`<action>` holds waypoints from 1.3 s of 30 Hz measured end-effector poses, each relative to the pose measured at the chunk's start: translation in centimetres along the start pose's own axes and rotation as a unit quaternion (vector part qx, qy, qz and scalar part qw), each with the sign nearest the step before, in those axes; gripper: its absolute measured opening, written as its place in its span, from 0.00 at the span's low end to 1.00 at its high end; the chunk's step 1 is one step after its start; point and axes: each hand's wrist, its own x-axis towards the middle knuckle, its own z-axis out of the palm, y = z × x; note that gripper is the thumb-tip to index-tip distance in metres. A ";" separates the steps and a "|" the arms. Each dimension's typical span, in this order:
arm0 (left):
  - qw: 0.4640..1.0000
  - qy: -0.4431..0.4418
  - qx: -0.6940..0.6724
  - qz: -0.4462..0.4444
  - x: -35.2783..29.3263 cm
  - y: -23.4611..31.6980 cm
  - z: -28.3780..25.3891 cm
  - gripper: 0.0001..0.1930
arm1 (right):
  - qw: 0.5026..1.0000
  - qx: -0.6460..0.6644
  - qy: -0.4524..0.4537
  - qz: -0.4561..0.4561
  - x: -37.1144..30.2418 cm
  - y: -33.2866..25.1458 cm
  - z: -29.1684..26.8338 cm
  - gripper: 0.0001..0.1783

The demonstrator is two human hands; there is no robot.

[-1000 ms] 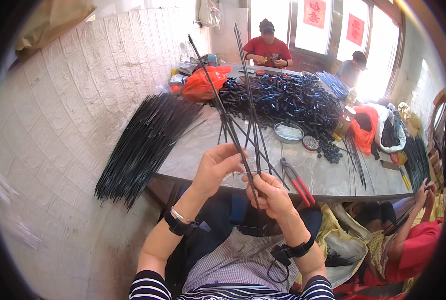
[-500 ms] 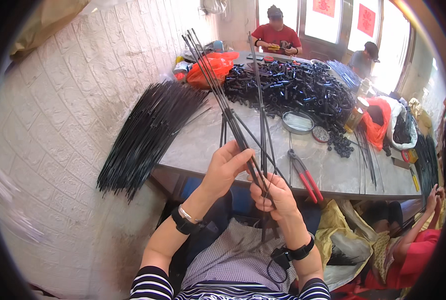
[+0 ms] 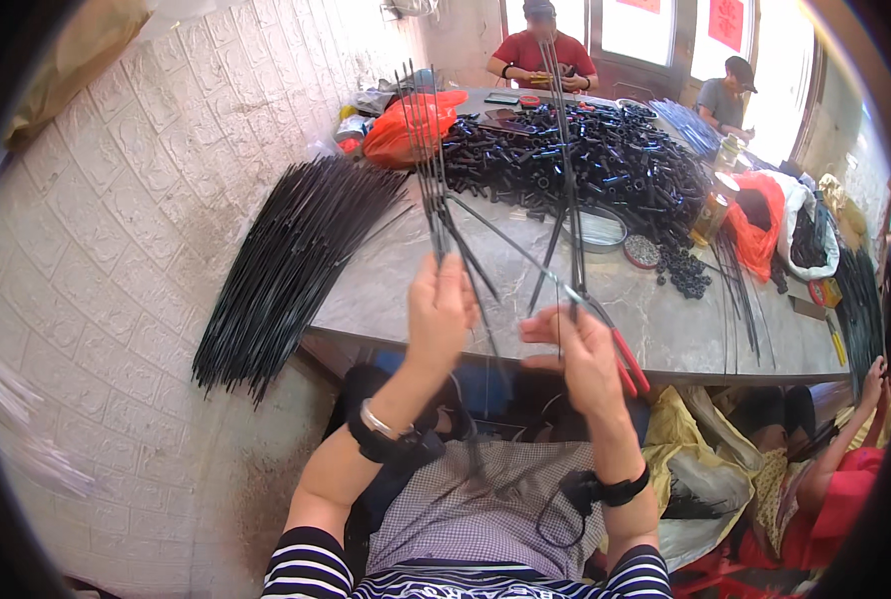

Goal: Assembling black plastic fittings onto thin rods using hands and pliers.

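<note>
Grey marbled desk (image 3: 386,299) in a room with a white brick-patterned wall (image 3: 136,210) at left and bright glazed doors (image 3: 637,35) at the rear. The left hand (image 3: 440,307) grasps a fanned set of black rods (image 3: 432,190), upright above the near edge; the right hand (image 3: 587,357), some fingers extended, holds a second set of rods (image 3: 566,150) to its right. A dense rod bundle (image 3: 291,265) covers the left end. Behind lie a heap of black tubular parts (image 3: 585,150), an orange bag (image 3: 408,132) and a round tin (image 3: 615,240); red-handled pliers (image 3: 630,359) rest just beside the right hand. A person in red (image 3: 535,55) sits opposite.
</note>
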 end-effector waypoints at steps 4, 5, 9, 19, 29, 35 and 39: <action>0.996 -0.001 0.074 0.046 1.7 0.7 -2.0 0.10 | 0.998 -0.050 -0.025 0.000 1.4 -2.2 -3.1 0.15; 0.988 0.014 0.126 0.085 1.9 0.9 -2.0 0.11 | 0.998 -0.052 -0.020 -0.005 1.2 -2.7 -2.9 0.15; 0.955 0.064 0.224 0.184 2.7 2.0 -2.8 0.15 | 0.990 0.068 -0.057 0.111 0.7 -4.0 -2.5 0.21; 0.998 -0.005 0.058 0.030 2.2 0.5 -2.3 0.12 | 0.993 0.103 -0.057 0.009 0.5 -2.3 -0.3 0.14; 0.997 -0.064 -0.033 0.041 -0.1 -1.6 3.8 0.13 | 0.991 -0.117 -0.055 -0.047 -1.4 -1.1 3.0 0.14; 0.989 -0.148 0.000 0.021 -0.9 0.3 3.4 0.14 | 0.994 0.038 -0.067 0.072 -3.8 -3.5 1.3 0.12; 0.931 -0.202 0.296 0.071 0.5 1.1 -0.3 0.27 | 0.992 0.016 -0.066 0.105 -5.6 -5.2 -0.3 0.12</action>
